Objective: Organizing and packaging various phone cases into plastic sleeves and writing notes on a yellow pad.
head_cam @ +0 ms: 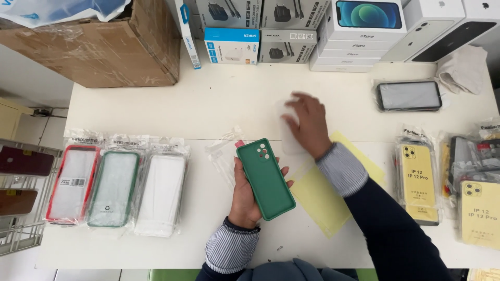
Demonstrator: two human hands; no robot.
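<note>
My left hand (245,195) holds a green phone case (265,178) by its lower edge, back side up, camera cutout toward the far end. My right hand (308,122) reaches forward over the white table (219,104), fingers spread and blurred, resting on a pale white flat piece (287,140) that is hard to make out. A yellow sheet (323,200) lies under my right forearm. An empty clear plastic sleeve (225,153) lies just left of the green case.
Three bagged cases, red-edged (72,182), green-edged (112,188) and white (160,193), lie at the left. Yellow bagged cases (418,179) sit right. A bagged phone (409,96), a cloth (462,68), stacked boxes (359,36) and a cardboard box (99,47) line the back. A wire rack (21,208) stands far left.
</note>
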